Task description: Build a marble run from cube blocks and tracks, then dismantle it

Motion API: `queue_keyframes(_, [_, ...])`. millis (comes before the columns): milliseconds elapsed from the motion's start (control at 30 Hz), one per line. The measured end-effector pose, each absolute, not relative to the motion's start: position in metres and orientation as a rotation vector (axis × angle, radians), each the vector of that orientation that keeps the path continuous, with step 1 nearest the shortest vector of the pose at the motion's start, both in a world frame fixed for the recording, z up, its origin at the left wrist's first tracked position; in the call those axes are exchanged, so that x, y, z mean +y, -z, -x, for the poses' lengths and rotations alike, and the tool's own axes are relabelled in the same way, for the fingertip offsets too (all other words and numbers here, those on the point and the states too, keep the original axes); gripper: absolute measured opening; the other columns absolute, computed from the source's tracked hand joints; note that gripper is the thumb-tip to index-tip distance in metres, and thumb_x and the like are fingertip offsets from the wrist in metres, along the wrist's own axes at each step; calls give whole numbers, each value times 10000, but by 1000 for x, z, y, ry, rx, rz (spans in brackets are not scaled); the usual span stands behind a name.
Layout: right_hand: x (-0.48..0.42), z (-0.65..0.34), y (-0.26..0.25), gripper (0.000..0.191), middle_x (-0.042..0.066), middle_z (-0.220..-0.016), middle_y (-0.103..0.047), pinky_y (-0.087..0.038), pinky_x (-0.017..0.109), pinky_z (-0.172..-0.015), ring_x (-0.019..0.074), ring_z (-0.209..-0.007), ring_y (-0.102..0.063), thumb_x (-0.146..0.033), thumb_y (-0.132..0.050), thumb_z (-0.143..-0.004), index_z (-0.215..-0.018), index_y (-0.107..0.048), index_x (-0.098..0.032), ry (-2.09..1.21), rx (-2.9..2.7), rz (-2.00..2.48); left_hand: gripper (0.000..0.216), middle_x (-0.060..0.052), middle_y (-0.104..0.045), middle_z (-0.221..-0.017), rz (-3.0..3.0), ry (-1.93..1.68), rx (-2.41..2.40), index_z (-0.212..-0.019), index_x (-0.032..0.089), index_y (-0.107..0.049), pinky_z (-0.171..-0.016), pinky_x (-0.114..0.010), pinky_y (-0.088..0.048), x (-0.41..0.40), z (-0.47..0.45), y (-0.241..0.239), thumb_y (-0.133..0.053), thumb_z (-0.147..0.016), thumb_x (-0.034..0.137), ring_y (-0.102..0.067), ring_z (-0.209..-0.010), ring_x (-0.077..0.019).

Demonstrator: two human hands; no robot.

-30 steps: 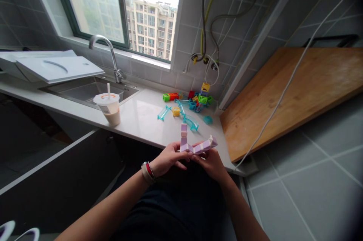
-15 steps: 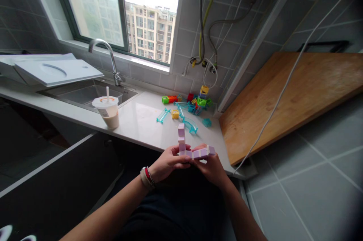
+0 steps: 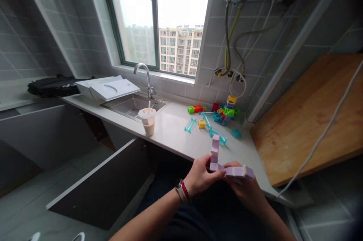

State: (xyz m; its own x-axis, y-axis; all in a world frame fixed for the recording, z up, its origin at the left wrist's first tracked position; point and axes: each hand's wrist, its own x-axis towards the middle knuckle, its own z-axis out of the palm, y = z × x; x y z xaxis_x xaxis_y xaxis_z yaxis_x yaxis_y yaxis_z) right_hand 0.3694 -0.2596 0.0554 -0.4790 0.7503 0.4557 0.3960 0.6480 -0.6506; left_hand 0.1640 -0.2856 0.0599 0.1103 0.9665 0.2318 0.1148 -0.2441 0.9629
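Observation:
Both my hands hold a purple-and-white segmented twist toy in front of my body, at the near edge of the white counter. My left hand grips the bend where one arm of the toy stands upright. My right hand is closed under the other arm, which lies roughly level and points right. A red-and-white band sits on my left wrist.
A lidded drink cup with a straw stands by the sink and tap. Coloured toy blocks and teal track pieces lie at the back. A wooden board with a white cable lies right. White boxes sit left.
The view has swung left and up, showing more window and floor. The toy's right arm has dropped from tilted up to about level. Both hands keep their hold.

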Motion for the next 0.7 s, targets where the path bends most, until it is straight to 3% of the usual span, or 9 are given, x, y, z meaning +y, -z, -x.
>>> queue_keyframes(100, [-267, -364, -51, 136, 61, -974, -737, -598, 344, -785, 250, -905, -734, -354, -672, -963, -1046, -668, -246, -593, -2112, 875, 294, 34, -544, -746, -1631, -1251, 1222, -888, 176, -569, -590, -230, -367, -294, -162, -52, -735, -869, 417, -468, -664, -111])
queue_keyframes(300, [-277, -347, -50, 89, 55, -977, -717, -594, 329, -807, 229, -915, -722, -300, -644, -985, -1055, -662, -248, -543, -2091, 832, 305, 30, -569, -738, -1619, -1228, 1247, -1186, 176, -517, -535, -239, -367, -303, -161, -37, -565, -975, 391, -526, -590, -134])
queue_keyframes(700, [-284, -330, -63, 67, 47, -983, -701, -592, 309, -808, 213, -932, -710, -246, -623, -995, -1049, -661, -262, -470, -2064, 772, 205, 36, -559, -725, -1647, -1220, 1228, -1138, 185, -518, -542, -239, -422, -304, -152, -49, -503, -1001, 337, -558, -576, -134])
